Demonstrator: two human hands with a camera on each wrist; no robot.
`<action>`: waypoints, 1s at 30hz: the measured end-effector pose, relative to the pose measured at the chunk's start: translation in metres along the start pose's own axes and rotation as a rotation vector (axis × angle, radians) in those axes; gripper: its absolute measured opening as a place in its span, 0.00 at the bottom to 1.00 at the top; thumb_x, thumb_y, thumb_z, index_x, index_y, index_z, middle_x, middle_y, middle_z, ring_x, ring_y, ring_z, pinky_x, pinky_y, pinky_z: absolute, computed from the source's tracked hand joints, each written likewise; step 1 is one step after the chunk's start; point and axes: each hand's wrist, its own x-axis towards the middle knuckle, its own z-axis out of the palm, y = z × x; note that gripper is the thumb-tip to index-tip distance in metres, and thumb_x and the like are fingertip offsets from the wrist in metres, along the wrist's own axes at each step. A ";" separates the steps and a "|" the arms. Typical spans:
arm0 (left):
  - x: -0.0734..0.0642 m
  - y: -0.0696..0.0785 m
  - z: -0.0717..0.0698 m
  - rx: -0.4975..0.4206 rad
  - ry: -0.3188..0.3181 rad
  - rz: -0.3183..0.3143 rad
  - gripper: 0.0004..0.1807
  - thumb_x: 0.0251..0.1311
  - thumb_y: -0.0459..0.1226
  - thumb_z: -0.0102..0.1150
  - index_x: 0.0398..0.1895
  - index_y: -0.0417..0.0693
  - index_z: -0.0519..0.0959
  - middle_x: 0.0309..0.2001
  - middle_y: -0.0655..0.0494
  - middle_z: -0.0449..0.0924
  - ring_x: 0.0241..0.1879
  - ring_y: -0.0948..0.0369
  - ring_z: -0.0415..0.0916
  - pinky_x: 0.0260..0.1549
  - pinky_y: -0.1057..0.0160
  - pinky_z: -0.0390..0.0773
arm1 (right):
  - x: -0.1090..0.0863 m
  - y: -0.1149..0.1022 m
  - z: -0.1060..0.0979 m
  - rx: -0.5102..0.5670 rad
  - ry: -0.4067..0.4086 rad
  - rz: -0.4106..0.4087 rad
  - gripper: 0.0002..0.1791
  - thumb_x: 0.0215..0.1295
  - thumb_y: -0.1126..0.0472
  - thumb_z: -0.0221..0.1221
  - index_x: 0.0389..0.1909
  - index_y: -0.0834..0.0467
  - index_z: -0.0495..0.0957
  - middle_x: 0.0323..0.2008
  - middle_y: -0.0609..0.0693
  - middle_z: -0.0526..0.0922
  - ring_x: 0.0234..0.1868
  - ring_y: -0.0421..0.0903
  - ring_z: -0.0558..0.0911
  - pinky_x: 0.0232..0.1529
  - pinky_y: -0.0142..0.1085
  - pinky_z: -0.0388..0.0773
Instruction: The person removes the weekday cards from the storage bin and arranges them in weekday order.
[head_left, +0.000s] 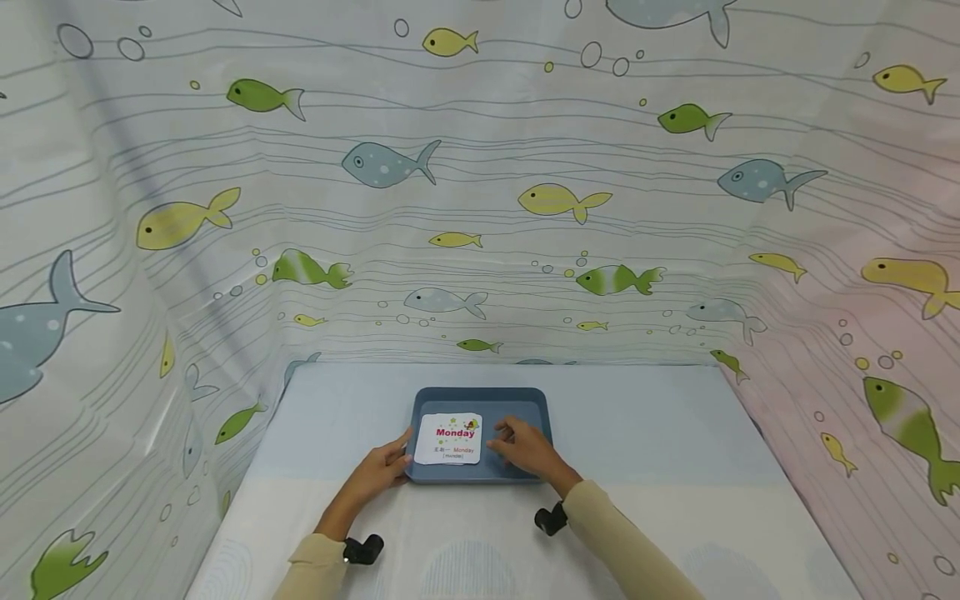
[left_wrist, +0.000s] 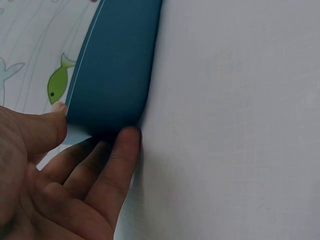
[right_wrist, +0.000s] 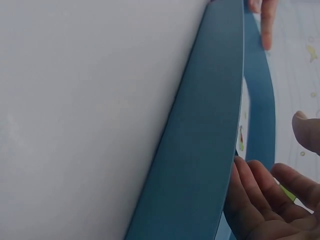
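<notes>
A blue rectangular tray (head_left: 483, 479) lies on the table. White rounded word cards (head_left: 448, 450) rest in its left half, their edges slightly uneven; the top one reads "Monday" in red with a small picture. My left hand (head_left: 381, 468) holds the tray's left side. In the left wrist view its thumb (left_wrist: 52, 125) lies at the rim, with the fingers against the outer wall near the bottom corner. Over the tray's right half is my right hand (head_left: 525, 447), beside the cards, with thumb apart and fingers loosely bent. The right wrist view shows its fingers (right_wrist: 265, 190) behind the tray's front wall, holding nothing.
A pale blue and white cloth (head_left: 645, 433) covers the table under the tray. Fish-patterned curtains (head_left: 480, 208) stand behind it and on both sides. Black wrist cameras sit at the left cuff (head_left: 363, 549) and right cuff (head_left: 551, 518).
</notes>
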 end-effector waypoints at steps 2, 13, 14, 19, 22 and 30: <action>0.001 0.000 0.000 0.005 0.000 0.007 0.32 0.72 0.31 0.51 0.78 0.43 0.56 0.70 0.29 0.62 0.67 0.36 0.68 0.49 0.47 0.84 | 0.002 0.000 0.000 0.020 0.001 0.008 0.27 0.68 0.49 0.63 0.59 0.62 0.74 0.42 0.52 0.82 0.30 0.46 0.86 0.32 0.37 0.83; 0.000 -0.004 0.000 0.009 -0.006 0.015 0.32 0.73 0.31 0.51 0.78 0.43 0.56 0.70 0.27 0.60 0.67 0.35 0.66 0.49 0.48 0.84 | 0.008 -0.002 0.005 0.076 0.031 0.063 0.26 0.65 0.52 0.66 0.58 0.64 0.74 0.41 0.54 0.81 0.29 0.49 0.86 0.32 0.41 0.86; 0.000 -0.004 0.000 0.008 -0.007 0.017 0.32 0.73 0.31 0.51 0.78 0.43 0.56 0.70 0.26 0.60 0.67 0.35 0.66 0.49 0.48 0.84 | 0.008 -0.002 0.006 0.070 0.037 0.072 0.27 0.65 0.51 0.66 0.58 0.63 0.74 0.41 0.54 0.81 0.29 0.48 0.86 0.32 0.41 0.85; 0.000 -0.003 0.001 0.016 0.005 0.013 0.32 0.72 0.31 0.51 0.78 0.43 0.57 0.69 0.26 0.61 0.67 0.34 0.67 0.49 0.48 0.84 | 0.011 -0.003 0.009 0.065 0.044 0.114 0.30 0.63 0.47 0.67 0.58 0.62 0.74 0.42 0.53 0.81 0.29 0.47 0.86 0.33 0.40 0.85; -0.001 -0.002 0.002 0.024 0.007 0.012 0.32 0.72 0.31 0.51 0.77 0.43 0.57 0.69 0.25 0.62 0.66 0.34 0.68 0.48 0.48 0.85 | 0.013 -0.006 0.011 0.076 0.051 0.136 0.31 0.62 0.46 0.68 0.58 0.63 0.74 0.43 0.54 0.82 0.30 0.47 0.86 0.35 0.40 0.85; -0.002 -0.001 0.001 0.009 -0.016 0.017 0.33 0.73 0.31 0.50 0.78 0.42 0.54 0.69 0.24 0.62 0.66 0.34 0.68 0.49 0.47 0.84 | 0.018 -0.010 0.017 0.103 0.092 0.199 0.30 0.60 0.48 0.69 0.54 0.65 0.76 0.40 0.54 0.82 0.28 0.48 0.85 0.35 0.40 0.82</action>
